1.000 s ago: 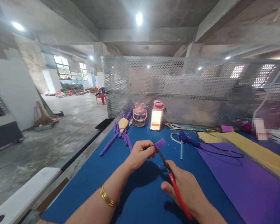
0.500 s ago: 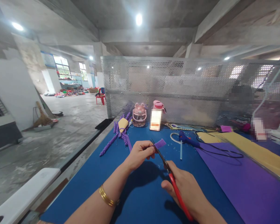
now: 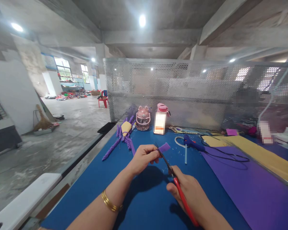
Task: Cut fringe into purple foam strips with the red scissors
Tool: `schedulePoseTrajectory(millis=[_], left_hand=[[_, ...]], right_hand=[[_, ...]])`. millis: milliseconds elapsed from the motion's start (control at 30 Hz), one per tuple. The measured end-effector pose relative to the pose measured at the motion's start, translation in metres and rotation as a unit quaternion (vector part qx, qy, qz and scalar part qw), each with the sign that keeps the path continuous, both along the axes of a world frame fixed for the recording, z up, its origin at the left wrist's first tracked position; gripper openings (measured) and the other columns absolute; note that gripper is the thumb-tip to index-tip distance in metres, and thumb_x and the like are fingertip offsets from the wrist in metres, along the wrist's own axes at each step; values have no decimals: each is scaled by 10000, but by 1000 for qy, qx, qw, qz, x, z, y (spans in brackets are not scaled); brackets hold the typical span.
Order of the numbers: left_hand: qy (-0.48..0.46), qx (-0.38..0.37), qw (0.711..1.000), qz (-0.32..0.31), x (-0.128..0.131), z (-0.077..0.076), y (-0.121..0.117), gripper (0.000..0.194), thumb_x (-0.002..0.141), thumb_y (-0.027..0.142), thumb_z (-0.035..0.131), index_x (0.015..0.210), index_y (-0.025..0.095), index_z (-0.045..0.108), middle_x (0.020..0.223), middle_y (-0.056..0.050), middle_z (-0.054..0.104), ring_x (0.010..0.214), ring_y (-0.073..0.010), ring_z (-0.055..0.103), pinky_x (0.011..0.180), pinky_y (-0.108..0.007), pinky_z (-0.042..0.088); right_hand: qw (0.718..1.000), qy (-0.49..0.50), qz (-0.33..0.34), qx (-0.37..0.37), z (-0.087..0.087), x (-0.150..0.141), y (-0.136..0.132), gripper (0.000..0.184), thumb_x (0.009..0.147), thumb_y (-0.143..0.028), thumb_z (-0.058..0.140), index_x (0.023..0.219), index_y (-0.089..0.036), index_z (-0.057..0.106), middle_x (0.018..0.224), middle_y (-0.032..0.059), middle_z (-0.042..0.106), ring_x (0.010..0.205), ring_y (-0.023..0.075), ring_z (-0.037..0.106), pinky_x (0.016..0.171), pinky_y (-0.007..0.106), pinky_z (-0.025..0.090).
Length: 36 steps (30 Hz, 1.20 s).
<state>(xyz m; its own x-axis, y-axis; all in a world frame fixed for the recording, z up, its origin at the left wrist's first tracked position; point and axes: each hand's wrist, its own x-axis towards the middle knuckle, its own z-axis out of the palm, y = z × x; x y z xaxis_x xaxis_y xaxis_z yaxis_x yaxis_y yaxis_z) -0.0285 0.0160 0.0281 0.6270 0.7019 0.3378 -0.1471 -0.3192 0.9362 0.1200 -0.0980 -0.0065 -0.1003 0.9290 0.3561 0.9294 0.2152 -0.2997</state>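
Pinched between the fingers of my left hand [image 3: 146, 156] is a small strip of purple felt [image 3: 164, 147], its free end pointing right. My right hand [image 3: 190, 188] grips red-handled scissors [image 3: 182, 195]. Their dark blades reach up to the left and meet the strip beside my left fingertips; whether they cut into it I cannot tell. Both hands are above a blue tabletop [image 3: 144, 204]. Behind my left hand lies a bunch of purple braided stems [image 3: 112, 150] with a yellow wrap [image 3: 126, 128].
At the back stand a pink bear-eared cup [image 3: 143, 118], a lit phone [image 3: 159, 124] and a pink bottle [image 3: 162, 108] before a perforated metal screen [image 3: 201, 95]. A blue glue gun [image 3: 193, 143] with its cord lies to the right, near purple sheets [image 3: 249, 182] and yellow sheets [image 3: 264, 156].
Almost nothing differs. Both hands, the scissors and the purple strip keep nearly the same position, and the view has shifted very slightly.
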Motion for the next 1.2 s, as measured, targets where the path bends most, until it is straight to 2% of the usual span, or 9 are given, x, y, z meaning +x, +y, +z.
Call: schedulePoseTrajectory(millis=[167, 400, 667, 967, 1200], left_hand=[[3, -5, 1000, 6, 0, 0, 0, 229, 733, 299, 550, 592, 120, 574, 521, 4, 547, 448, -56, 426, 431, -171, 308], [11, -14, 1000, 8, 0, -1, 1, 208, 720, 281, 544, 595, 118, 580, 505, 6, 541, 443, -57, 423, 424, -169, 300], [11, -17, 1000, 3, -1, 0, 0, 222, 721, 296, 554, 591, 118, 585, 501, 8, 537, 444, -57, 423, 429, -167, 309], [7, -28, 1000, -7, -1, 1, 1, 218, 723, 294, 556, 599, 117, 586, 499, 11, 534, 434, -55, 422, 407, -162, 295], [10, -22, 1000, -13, -1, -1, 2, 210, 724, 292, 556, 620, 114, 593, 498, 12, 526, 438, -55, 424, 413, -161, 302]], right_hand=[[1000, -9, -5, 12, 0, 0, 0, 692, 792, -730, 60, 949, -180, 449, 564, 18, 587, 499, 241, 603, 459, 264, 358], [998, -37, -4, 49, 0, -2, 0, 588, 804, -724, 206, 921, -196, 437, 608, 7, 597, 495, 224, 607, 441, 250, 325], [999, -29, -5, 42, 0, -2, 1, 665, 804, -717, 61, 904, -188, 451, 522, -5, 554, 455, 219, 586, 435, 249, 327], [999, -23, 1, 37, -1, -1, 0, 679, 812, -707, 46, 928, -176, 454, 501, -12, 531, 444, 222, 577, 428, 249, 314], [998, -46, -10, 45, 1, -1, 1, 482, 830, -662, 303, 897, -197, 410, 560, -13, 563, 477, 222, 605, 430, 235, 297]])
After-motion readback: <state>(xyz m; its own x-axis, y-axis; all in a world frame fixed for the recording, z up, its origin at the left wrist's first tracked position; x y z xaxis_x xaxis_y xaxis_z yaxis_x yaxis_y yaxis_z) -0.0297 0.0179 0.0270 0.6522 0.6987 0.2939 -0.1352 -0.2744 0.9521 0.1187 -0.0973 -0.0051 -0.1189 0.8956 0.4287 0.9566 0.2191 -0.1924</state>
